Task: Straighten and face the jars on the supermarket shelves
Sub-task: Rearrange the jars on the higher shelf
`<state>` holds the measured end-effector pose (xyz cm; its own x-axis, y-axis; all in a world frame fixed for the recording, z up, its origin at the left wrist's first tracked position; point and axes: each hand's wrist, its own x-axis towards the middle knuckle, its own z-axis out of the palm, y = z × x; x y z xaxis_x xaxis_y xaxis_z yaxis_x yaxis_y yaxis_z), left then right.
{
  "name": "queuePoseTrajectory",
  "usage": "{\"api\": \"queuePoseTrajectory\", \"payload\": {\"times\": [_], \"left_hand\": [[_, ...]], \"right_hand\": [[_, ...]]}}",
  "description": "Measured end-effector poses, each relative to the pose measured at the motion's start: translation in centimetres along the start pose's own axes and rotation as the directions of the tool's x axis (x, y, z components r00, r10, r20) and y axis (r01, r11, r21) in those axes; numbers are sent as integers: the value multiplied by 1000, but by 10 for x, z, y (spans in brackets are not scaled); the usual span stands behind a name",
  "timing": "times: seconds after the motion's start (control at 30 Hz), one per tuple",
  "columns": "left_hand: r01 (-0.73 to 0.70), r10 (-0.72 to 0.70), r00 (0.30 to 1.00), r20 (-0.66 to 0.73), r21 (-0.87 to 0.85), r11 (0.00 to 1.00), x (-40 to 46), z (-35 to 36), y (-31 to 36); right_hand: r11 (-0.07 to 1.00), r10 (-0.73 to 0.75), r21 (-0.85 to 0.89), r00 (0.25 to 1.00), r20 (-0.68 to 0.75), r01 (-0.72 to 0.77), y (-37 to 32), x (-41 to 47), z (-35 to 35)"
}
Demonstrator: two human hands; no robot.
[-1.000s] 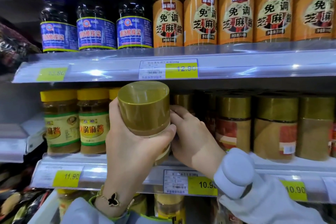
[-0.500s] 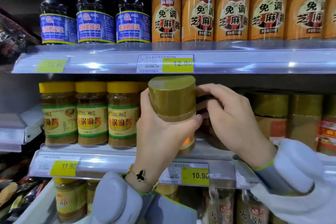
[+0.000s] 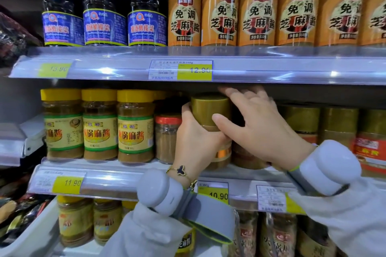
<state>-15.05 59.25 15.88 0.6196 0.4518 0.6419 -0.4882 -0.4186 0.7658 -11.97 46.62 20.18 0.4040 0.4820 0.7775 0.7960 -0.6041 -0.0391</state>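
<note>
Supermarket shelving under bright overhead light

Below the upper shelf rail, with its glare spots and yellow price tag reading 12.90, runs a lower shelf rail tagged 11.90 and 10.90.

A single wide-angle view was given, taken from the person's head and faced forward, close to the shelving. The middle shelf was met nearly level, the upper shelf was seen slightly from below, and the lower tier was looked down upon. Straight edges were bowed near the borders.
</note>
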Motion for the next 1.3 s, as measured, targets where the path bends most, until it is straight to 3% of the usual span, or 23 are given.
{"api": "queuePoseTrajectory", "payload": {"times": [0.17,0.27,0.33,0.43,0.5,0.6,0.73,1.07,1.3], "left_hand": [[-61,60,998,12,60,996,3,10,-1],[-1,-2,996,92,37,999,2,13,-5],[-11,-9,988,157,125,992,2,8,-4],[-199,146,976,161,394,898,-2,-6,2],[-302,266,953,142,463,833,-6,-16,9],[-362,382,921,83,549,753,-6,-26,16],[-402,437,891,121,658,637,3,-33,14],[-287,291,949,120,708,645,12,-37,3],[-272,339,940,36,677,684,10,-38,4]], "right_hand": [[999,0,-50,997,78,4,11,5,6],[999,11,-44,995,104,-7,17,9,8],[999,14,-34,991,135,-10,20,12,9],[998,19,-57,981,193,-8,24,18,10],[999,17,-49,977,213,-7,25,20,11],[1000,-15,-16,977,210,19,27,21,12],[999,-36,-7,980,195,38,28,21,12],[998,-54,-33,986,161,60,22,16,7],[989,-146,6,982,119,146,17,16,8]]}}
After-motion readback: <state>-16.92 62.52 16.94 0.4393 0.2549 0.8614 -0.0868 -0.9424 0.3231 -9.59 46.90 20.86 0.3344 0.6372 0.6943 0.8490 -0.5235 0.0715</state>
